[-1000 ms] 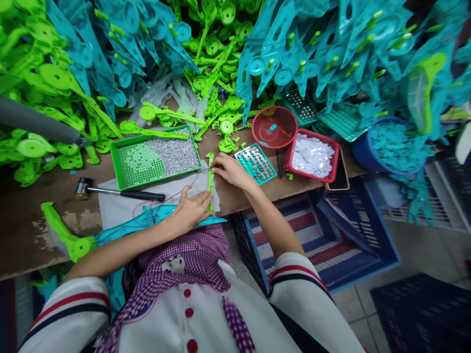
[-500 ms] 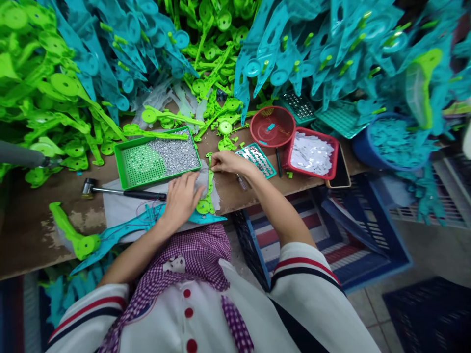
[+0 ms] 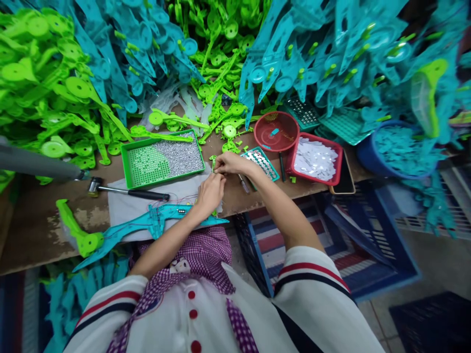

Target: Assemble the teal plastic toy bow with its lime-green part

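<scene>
My left hand (image 3: 211,193) and my right hand (image 3: 231,163) meet over a narrow lime-green plastic part (image 3: 213,160), whose upper tip shows beside the right fingers. Most of that part is covered by the hands. The right fingers are pinched at its upper portion. Curled in below them, the left fingers press against the same spot; what they grip is hidden. Under my left forearm lies a long turquoise plastic piece (image 3: 128,226) with thin wires and a small metal part on it. A lime-green arm (image 3: 86,242) joins its left end.
A green tray (image 3: 147,164) of small metal pieces stands behind a hammer (image 3: 128,191). Nearby are a screwdriver (image 3: 243,183), a tray of round discs (image 3: 274,175), a red bowl (image 3: 263,135) and a red box (image 3: 337,169) of white strips. Green and turquoise parts pile up behind.
My left hand has moved right and up from the turquoise piece to join the right hand, uncovering wires and a small metal part. The view has shifted slightly.
</scene>
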Available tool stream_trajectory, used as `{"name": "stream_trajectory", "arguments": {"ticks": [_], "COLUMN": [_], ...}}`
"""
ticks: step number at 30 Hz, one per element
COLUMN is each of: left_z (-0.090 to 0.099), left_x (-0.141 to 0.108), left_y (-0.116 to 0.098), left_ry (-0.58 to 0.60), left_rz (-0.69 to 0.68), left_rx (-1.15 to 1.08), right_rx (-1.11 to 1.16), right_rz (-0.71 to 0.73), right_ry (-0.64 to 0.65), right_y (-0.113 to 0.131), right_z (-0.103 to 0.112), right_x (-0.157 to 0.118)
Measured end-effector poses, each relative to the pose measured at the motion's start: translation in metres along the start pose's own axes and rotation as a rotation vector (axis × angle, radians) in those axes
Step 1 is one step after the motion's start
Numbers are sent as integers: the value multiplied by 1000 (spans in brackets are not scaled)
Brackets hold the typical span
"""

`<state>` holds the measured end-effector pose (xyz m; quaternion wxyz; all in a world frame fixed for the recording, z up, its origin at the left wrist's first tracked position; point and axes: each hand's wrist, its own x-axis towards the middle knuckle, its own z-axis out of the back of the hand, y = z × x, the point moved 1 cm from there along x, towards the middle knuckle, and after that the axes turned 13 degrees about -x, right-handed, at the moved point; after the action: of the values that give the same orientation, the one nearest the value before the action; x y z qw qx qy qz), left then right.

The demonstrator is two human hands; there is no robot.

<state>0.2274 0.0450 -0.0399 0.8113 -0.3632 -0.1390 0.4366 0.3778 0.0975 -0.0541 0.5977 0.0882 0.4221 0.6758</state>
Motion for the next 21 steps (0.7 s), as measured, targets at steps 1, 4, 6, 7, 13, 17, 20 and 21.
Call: {"name": "stream_trajectory", "arguments": {"ticks": [1, 4, 6, 7, 13, 17, 20, 21], "left_z": [-2, -5, -4, -4, -1, 7, 12, 13], "left_x": [0, -5, -11, -14, -31, -37, -35, -34], "left_y": [-1, 0, 2, 4, 17, 29, 38, 40], "left_ry": [7, 40, 63, 68, 3, -60, -39, -24], "left_rz": [9, 28, 39, 36, -81, -47, 27, 62], "left_rx": [20, 80, 101, 100, -72, -166, -287, -332], "right_rx": [8, 36, 39, 36, -18, -61, -82, -91], "right_rz": [-12, -28, -17, -12, -45, -38, -22, -15], "right_ry": [5, 17, 19, 19, -3, -11, -34, -47], "right_y": [1, 2, 3, 3, 5, 4, 3, 3], "right_z": [0, 0, 0, 0, -1, -1, -2, -2], "right_x": [0, 0, 0, 0, -3, -4, -5, -5]}}
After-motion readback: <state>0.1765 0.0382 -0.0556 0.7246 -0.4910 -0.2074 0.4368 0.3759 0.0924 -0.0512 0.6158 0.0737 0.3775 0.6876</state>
